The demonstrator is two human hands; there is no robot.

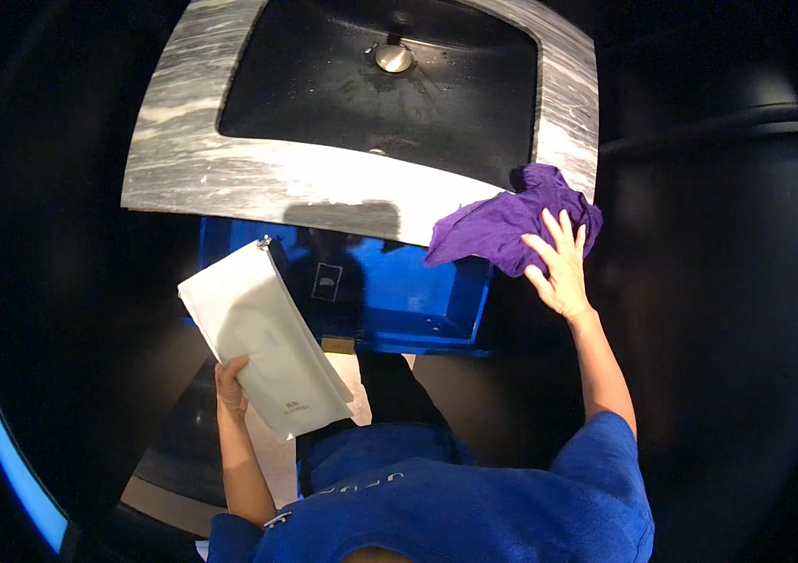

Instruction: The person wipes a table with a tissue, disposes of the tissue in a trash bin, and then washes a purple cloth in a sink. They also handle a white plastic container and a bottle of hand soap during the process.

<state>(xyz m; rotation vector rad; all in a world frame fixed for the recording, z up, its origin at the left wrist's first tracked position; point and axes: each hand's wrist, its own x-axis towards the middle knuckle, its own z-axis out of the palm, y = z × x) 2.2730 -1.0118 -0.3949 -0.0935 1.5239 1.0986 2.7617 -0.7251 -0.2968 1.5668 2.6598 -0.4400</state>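
My left hand point(233, 386) grips the side of a flat white pouch point(268, 338) that bears small printed writing near its lower end. The pouch is tilted over the left part of an open blue drawer point(413, 288). On the right front corner of the marbled countertop point(195, 169) lies a crumpled purple cloth point(511, 222), partly hanging over the edge. My right hand point(562, 271) rests on this cloth with spread fingers; whether they pinch it cannot be seen. A dark item with a white-outlined label point(327, 281) shows in the drawer, partly in shadow.
A black sink basin point(385, 105) with a round metal drain stopper point(394, 58) is set into the countertop, with water drops on it. The drawer front, with a small brass-coloured tab point(337, 345), juts out close to my body. Dark surfaces surround the vanity.
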